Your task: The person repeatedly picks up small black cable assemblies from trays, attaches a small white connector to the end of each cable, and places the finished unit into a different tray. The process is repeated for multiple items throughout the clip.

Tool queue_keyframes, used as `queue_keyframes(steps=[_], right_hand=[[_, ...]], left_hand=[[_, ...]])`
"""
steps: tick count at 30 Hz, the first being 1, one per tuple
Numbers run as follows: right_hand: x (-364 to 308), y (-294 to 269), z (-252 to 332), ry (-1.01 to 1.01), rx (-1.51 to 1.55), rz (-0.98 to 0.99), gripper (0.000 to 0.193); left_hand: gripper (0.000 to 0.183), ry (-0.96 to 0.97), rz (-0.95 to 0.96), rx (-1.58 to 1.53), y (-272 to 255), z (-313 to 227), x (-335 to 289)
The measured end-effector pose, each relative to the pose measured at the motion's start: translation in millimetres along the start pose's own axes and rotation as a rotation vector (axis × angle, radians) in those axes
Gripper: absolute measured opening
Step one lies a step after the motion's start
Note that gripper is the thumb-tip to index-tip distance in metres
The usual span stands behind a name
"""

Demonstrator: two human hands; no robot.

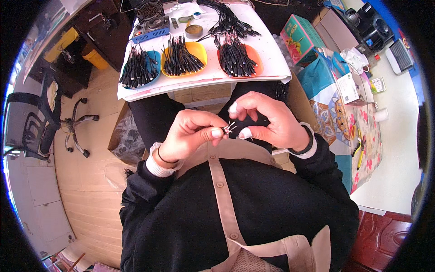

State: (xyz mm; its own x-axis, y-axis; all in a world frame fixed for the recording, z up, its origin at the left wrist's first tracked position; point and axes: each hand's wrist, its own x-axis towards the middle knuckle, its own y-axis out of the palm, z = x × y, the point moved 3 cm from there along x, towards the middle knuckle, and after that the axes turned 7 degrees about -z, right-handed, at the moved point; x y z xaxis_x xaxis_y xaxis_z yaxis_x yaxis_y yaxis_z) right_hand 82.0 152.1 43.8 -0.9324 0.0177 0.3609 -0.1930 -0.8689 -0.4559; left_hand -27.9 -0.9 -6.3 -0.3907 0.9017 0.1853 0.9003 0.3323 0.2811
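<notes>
Between the thumb and forefinger of my left hand [190, 135] is the end of a cable, its thin wire ends [230, 127] fanned out with pale tips. The rest of that cable is hidden by the hand. Just right of the wires, my right hand [274, 119] has its thumb and fingers apart, with nothing visible between them; white wrapping covers some fingertips. Beyond both hands, bundles of short black cables lie in a blue tray [158, 59], a yellow tray [203, 51] and an orange-red tray [258, 59] on a white-covered table [181, 82].
Behind the trays are a blue burner-like device [153, 34], a small fan [150, 11], a round tin [194, 31] and more black cables [229, 20]. To the right, a side table holds a white box [349, 89]. An office chair [34, 118] stands at the left.
</notes>
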Motion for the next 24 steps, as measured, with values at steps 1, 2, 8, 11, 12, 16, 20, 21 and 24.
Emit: queue_keyframes(steps=[1,2,8,11,12,16,20,21,24], right_hand=[[0,-2,3,-0.074,-0.004,-0.046,0.019],[1,-1,4,-0.145,-0.037,-0.06,0.02],[-1,5,1,-0.27,-0.137,-0.11,0.021],[-3,6,0,-0.268,-0.204,-0.071,0.021],[-4,5,2,-0.324,-0.248,-0.07,0.016],[-5,-26,0,-0.322,-0.486,-0.35,0.016],[-10,-19,-5,-0.261,-0.459,-0.246,0.032],[-12,-13,-3,-0.278,-0.366,-0.246,0.036],[-13,-3,3,-0.386,-0.233,-0.214,0.033]], left_hand=[[0.01,-0.027,0.013,-0.021,-2,1,1],[0.011,-0.047,0.03,-0.049,-3,2,2],[0.013,-0.059,0.043,-0.06,-2,5,2],[0.012,-0.016,0.002,-0.108,2,7,0],[0.011,-0.049,-0.04,-0.088,2,8,-4],[0.012,0.119,-0.053,-0.283,0,1,-11],[0.015,0.071,-0.009,-0.399,4,7,-9],[0.015,0.054,-0.006,-0.432,6,9,-8],[0.016,0.016,-0.008,-0.402,7,12,-6]])
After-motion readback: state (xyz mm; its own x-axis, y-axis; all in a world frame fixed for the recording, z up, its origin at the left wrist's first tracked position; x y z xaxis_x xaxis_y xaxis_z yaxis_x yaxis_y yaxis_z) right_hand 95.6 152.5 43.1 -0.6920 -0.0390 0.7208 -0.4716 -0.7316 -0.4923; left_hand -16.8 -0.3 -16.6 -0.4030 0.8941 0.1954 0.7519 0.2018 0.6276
